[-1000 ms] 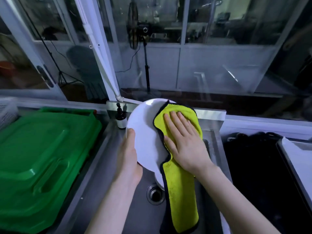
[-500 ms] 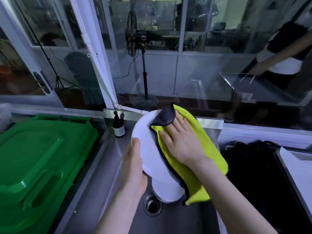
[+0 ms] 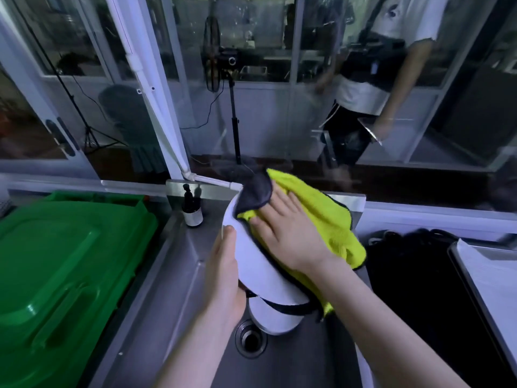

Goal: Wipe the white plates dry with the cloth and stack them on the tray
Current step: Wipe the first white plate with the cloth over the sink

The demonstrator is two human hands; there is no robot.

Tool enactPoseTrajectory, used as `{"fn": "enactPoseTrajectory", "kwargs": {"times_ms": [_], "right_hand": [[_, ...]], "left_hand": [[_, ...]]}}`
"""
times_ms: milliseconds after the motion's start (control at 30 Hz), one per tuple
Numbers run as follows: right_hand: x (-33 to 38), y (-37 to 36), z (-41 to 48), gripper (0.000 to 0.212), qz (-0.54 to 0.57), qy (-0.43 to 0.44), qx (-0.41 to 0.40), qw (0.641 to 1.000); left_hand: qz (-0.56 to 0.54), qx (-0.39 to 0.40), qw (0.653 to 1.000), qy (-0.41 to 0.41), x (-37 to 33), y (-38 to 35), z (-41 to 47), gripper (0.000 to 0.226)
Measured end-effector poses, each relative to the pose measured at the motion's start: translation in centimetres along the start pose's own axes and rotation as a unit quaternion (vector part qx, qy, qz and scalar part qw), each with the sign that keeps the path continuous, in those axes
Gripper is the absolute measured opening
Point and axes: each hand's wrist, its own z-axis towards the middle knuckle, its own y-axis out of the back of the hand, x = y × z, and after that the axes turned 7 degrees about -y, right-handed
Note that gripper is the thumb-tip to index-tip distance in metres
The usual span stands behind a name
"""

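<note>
I hold a white plate (image 3: 251, 264) tilted on edge above the steel sink (image 3: 179, 275). My left hand (image 3: 223, 275) grips its left rim, thumb on the face. My right hand (image 3: 285, 236) lies flat with straight fingers on a yellow cloth (image 3: 327, 219) with a dark edge, pressing it against the plate's face. The cloth's dark corner is folded over the plate's top. A second white plate (image 3: 275, 319) shows below the held one in the sink, near the drain (image 3: 250, 338). A metal tray (image 3: 486, 281) lies at the far right, cut off by the frame.
A green bin lid (image 3: 61, 275) fills the left side. A small dark pump bottle (image 3: 191, 208) stands at the sink's back corner. Black material (image 3: 414, 289) lies between sink and tray. Behind the glass wall a person (image 3: 375, 79) stands.
The cloth, hanging long down the plate a second ago, has bunched up to the right and its dark corner flipped over the top. My right hand moved up the plate. The person behind the glass moved left.
</note>
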Motion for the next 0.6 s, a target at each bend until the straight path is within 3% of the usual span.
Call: {"fn": "enactPoseTrajectory", "kwargs": {"times_ms": [100,233,333,433,600], "right_hand": [[-1.7,0.5,0.1,0.049,-0.047,-0.060,-0.008,0.997],[-0.2,-0.4,-5.3,0.053,-0.005,0.058,0.069,0.996],[1.5,-1.0,-6.8,0.051,0.033,0.112,0.098,0.988],[1.7,-0.3,-4.6,0.051,0.027,0.102,0.076,0.991],[0.8,1.4,0.4,0.054,-0.025,0.023,-0.029,0.999]], "left_hand": [[-0.026,-0.022,0.999,-0.013,-1.0,0.7,0.4,0.030],[-0.024,-0.044,0.997,-0.056,-1.8,1.2,1.0,0.026],[-0.024,-0.031,0.999,-0.028,-1.0,0.7,0.3,0.038],[-0.016,0.006,0.999,-0.037,-0.2,0.3,-0.2,0.039],[0.010,0.036,0.999,-0.030,0.0,1.1,-0.7,0.027]]}}
